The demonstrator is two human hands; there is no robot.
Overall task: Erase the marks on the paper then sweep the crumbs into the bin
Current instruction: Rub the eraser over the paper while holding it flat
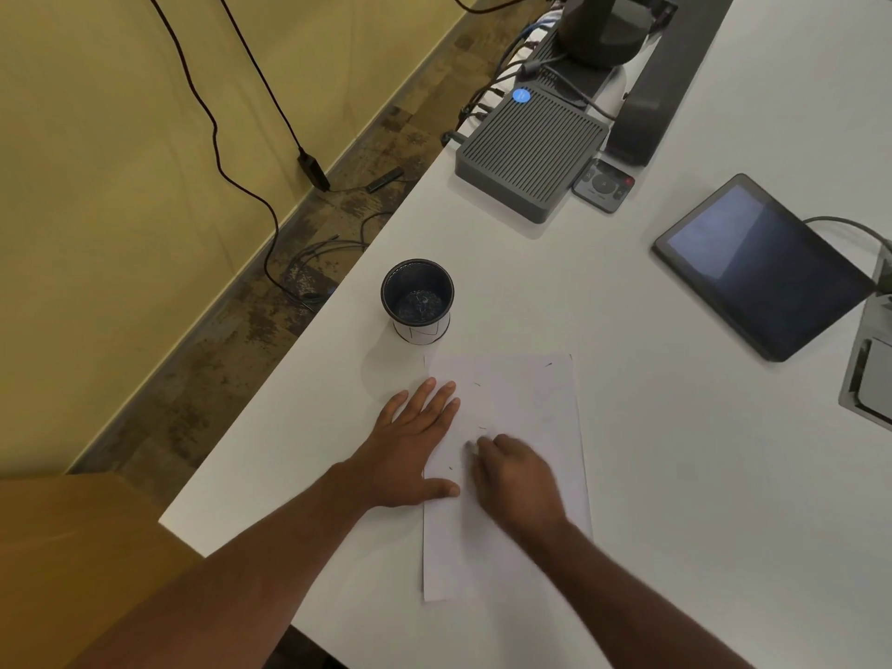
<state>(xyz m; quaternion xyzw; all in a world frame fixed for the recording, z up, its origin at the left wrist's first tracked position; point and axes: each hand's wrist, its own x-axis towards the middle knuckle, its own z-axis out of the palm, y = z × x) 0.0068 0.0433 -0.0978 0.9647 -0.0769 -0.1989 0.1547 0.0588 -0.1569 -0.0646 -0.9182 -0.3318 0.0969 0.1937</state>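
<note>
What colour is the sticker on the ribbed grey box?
Blue, a round sticker at its far corner, head view.

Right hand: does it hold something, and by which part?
The right hand pinches a small pale thing, probably an eraser, at its fingertips; the exact hold is too blurred to tell.

Soft indoor light, pretty even, wide-angle warp at the edges

The white tabletop (pixel 675 427) is bright but not blown out, with only faint soft shadows under the bin (pixel 418 301) and the left hand (pixel 415 437). The right hand (pixel 516 475) is smeared with motion blur; the rest is reasonably sharp. The tablet (pixel 762 268) screen shows a pale reflection. Straight lines bow toward the frame edges, and the yellow wall looks dimmer.
</note>
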